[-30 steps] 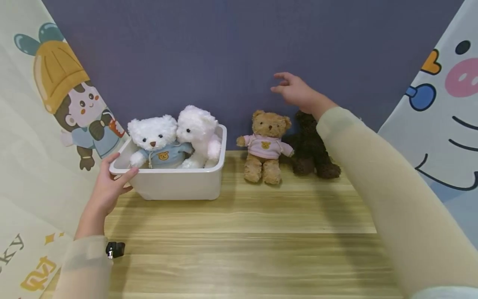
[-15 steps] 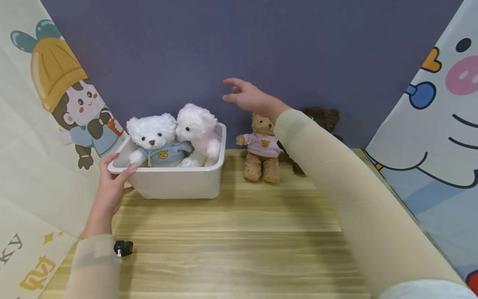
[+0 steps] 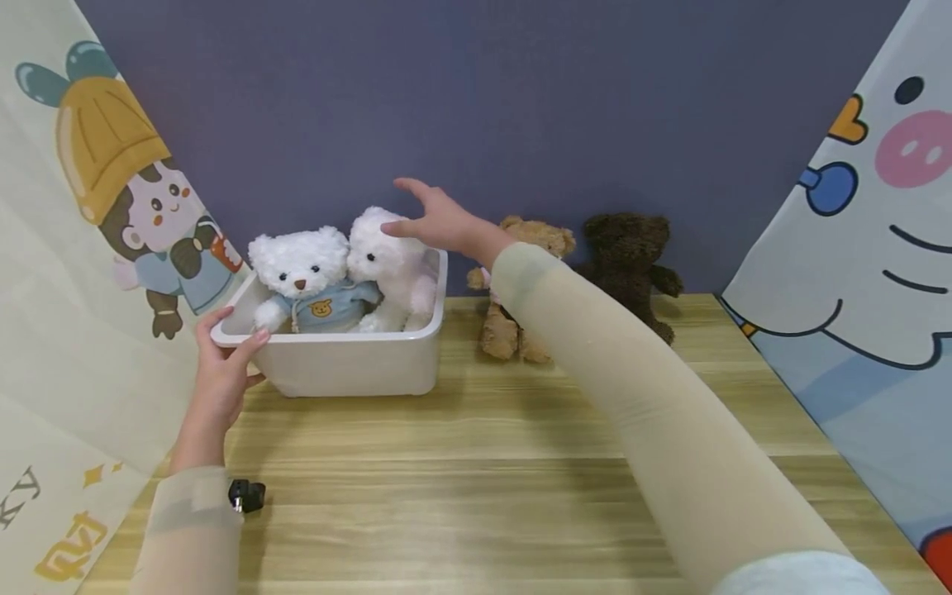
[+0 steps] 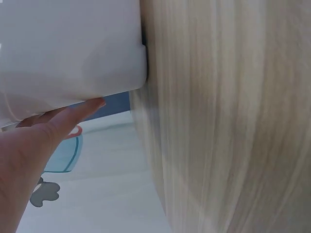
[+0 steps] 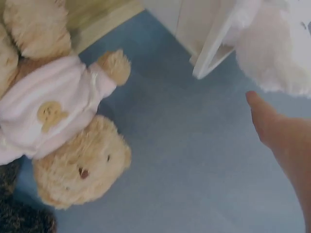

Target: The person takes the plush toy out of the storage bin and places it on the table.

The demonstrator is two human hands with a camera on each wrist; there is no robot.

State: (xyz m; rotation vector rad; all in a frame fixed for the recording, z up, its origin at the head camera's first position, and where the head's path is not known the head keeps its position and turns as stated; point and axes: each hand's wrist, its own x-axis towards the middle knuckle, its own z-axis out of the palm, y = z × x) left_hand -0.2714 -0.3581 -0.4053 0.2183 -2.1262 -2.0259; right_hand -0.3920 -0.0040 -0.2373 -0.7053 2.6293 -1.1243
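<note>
My left hand point(image 3: 216, 388) holds the near left corner of a white plastic bin point(image 3: 349, 364), thumb at the front rim and fingers along its side. In the left wrist view those fingers point(image 4: 73, 115) lie against the bin wall. Two teddy bears sit inside: a white teddy bear point(image 3: 297, 256) in a blue hoodie and a pinkish-white teddy bear point(image 3: 409, 289) turned toward it. Over the second bear's head hovers my right hand point(image 3: 446, 221), thumb and fingers spread, holding nothing. The right wrist view has its thumb point(image 5: 272, 124) close beside white fur.
A light brown teddy bear point(image 3: 500, 330) in a pink hoodie sits right of the bin, partly behind my right forearm. Beside it is a dark brown teddy bear point(image 3: 628, 244). A blue-grey wall point(image 3: 595, 99) stands behind; printed cloths flank the wooden table point(image 3: 387, 512).
My right hand has moved left and down, from above the brown bears to over the pinkish-white bear, its fingers spreading wider. My left hand stays on the bin.
</note>
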